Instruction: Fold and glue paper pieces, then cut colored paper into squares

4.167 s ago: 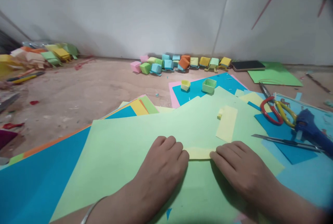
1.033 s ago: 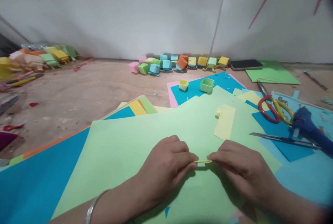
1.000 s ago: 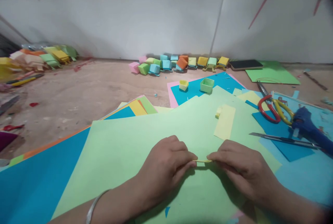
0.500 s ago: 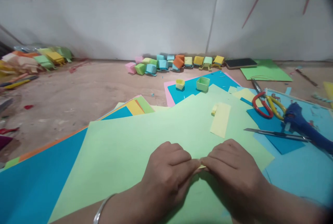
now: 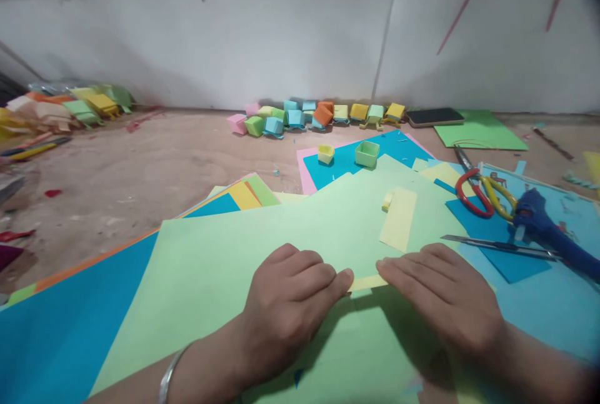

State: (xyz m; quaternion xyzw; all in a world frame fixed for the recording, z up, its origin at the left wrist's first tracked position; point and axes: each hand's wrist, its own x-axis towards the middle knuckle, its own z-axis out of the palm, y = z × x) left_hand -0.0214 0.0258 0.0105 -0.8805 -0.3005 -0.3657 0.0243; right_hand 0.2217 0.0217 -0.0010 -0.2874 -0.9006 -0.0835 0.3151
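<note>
A narrow pale yellow paper strip (image 5: 368, 282) runs between my two hands, over the large light green sheet (image 5: 225, 266). My left hand (image 5: 293, 304) pinches its left end, with the thumb along the edge. At the right end, my right hand (image 5: 443, 294) grips it between thumb and fingers; the fingertips underneath are hidden. Just beyond lie a flat pale yellow paper piece (image 5: 399, 221) and a small rolled yellow bit (image 5: 387, 201). A small yellow paper box (image 5: 325, 154) and a green paper box (image 5: 367, 154) sit farther back on a blue sheet (image 5: 319, 172).
Scissors (image 5: 474, 191), a craft knife (image 5: 501, 246) and a blue glue gun (image 5: 539, 216) lie to the right. A phone (image 5: 435, 117) rests near the wall beside a row of coloured paper figures (image 5: 295, 119). More paper figures (image 5: 84, 110) are heaped at far left.
My hands have moved apart along the strip, the left one leftward and the right one rightward, so more of the yellow paper shows between them. Both still hold it.
</note>
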